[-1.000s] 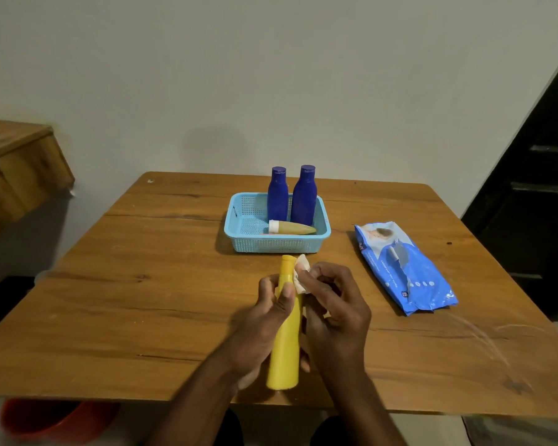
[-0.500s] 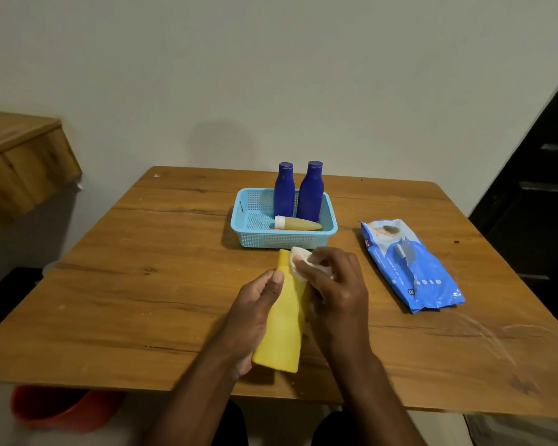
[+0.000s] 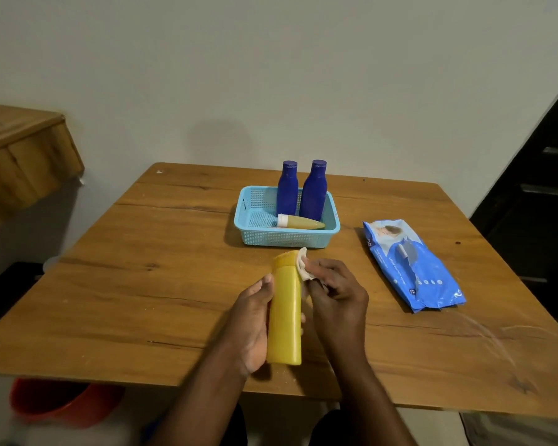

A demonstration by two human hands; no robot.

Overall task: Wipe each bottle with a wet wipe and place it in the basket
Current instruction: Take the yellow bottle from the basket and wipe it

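Left hand (image 3: pixel 252 320) grips tall yellow plastic bottle (image 3: pixel 284 312) above wooden bench (image 3: pixel 142 284), right hand (image 3: pixel 334 292) pinches white wet wipe (image 3: pixel 302 267) at its top; rotate bottle, wiping every side before blue mesh basket (image 3: pixel 255 226).

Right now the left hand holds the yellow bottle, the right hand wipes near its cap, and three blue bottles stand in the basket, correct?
Not quite: the head view shows two blue bottles standing in the basket, not three. The left hand does hold the yellow bottle, and the right hand wipes near its cap.
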